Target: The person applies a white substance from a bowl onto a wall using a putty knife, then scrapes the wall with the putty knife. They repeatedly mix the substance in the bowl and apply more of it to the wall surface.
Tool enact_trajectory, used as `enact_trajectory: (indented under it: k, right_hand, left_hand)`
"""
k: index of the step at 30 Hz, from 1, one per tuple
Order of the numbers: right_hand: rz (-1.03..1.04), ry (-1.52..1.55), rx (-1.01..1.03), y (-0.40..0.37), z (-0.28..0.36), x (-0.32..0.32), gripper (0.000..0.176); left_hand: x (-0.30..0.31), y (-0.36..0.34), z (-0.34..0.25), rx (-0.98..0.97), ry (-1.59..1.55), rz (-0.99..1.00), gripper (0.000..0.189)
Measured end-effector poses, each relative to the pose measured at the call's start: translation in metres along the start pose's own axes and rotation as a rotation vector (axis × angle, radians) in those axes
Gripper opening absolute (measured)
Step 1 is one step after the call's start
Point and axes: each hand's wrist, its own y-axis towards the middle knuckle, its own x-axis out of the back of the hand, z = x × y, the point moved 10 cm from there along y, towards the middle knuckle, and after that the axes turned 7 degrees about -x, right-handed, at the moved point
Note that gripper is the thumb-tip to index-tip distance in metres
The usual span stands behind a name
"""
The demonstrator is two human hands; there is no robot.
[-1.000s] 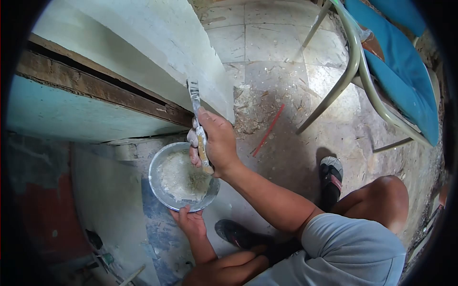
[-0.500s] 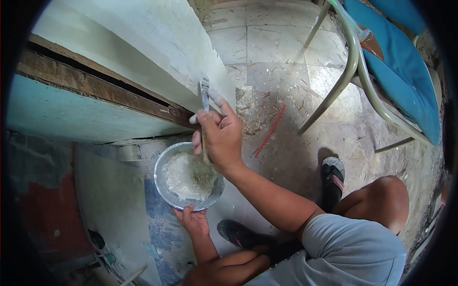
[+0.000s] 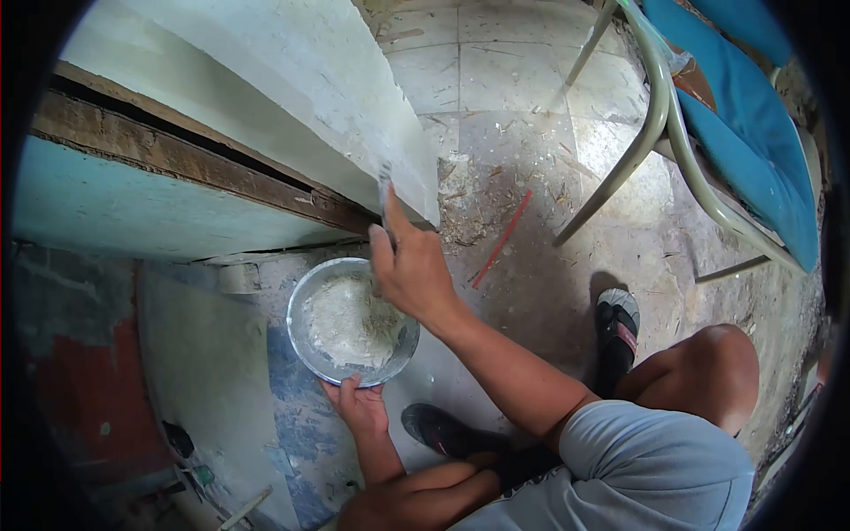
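Note:
My left hand (image 3: 359, 409) grips the near rim of a round metal bowl (image 3: 409, 350), thumb over the edge and fingers underneath. Whitish, crumbly powder or putty (image 3: 341, 323) lies inside it. Above the bowl's far right side, my right hand (image 3: 416, 270) is closed around a narrow putty knife (image 3: 385, 190), index finger stretched along the blade. Its grey-smeared tip is at the edge of the pale wall panel (image 3: 354, 106); whether it touches is hard to tell. The fingers hide the handle.
A brown wooden strip (image 3: 195, 164) with a dark gap runs beside the panel, above a light-blue surface (image 3: 142, 203). A red strip (image 3: 503, 239) lies on the debris-strewn tiles (image 3: 513, 150). To the right stands a metal-framed chair (image 3: 651, 146) with blue fabric (image 3: 744, 133). My shoes (image 3: 617, 319) are below.
My right hand has turned over, its index finger now lying along the blade, and the knife tip has shifted slightly down and right. The bowl has barely moved.

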Motion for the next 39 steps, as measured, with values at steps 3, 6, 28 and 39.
enact_trajectory:
  k: [3, 6, 28, 39]
  right_hand:
    - [0.010, 0.069, -0.062, 0.002, 0.003, 0.008, 0.064]
    - [-0.008, 0.232, 0.022, 0.004, 0.062, 0.021, 0.064]
    - [0.017, -0.274, -0.009, -0.007, -0.012, 0.002, 0.065]
    - [0.022, -0.244, 0.108, 0.015, 0.055, 0.005, 0.066]
  left_hand:
    - [-0.008, 0.001, 0.001, -0.023, -0.005, 0.041, 0.089]
    - [-0.010, -0.004, 0.002, 0.014, 0.040, 0.019, 0.085]
    - [-0.006, 0.000, 0.004, 0.002, 0.007, -0.002, 0.084]
    - [-0.010, 0.002, 0.006, 0.002, 0.011, 0.043, 0.086]
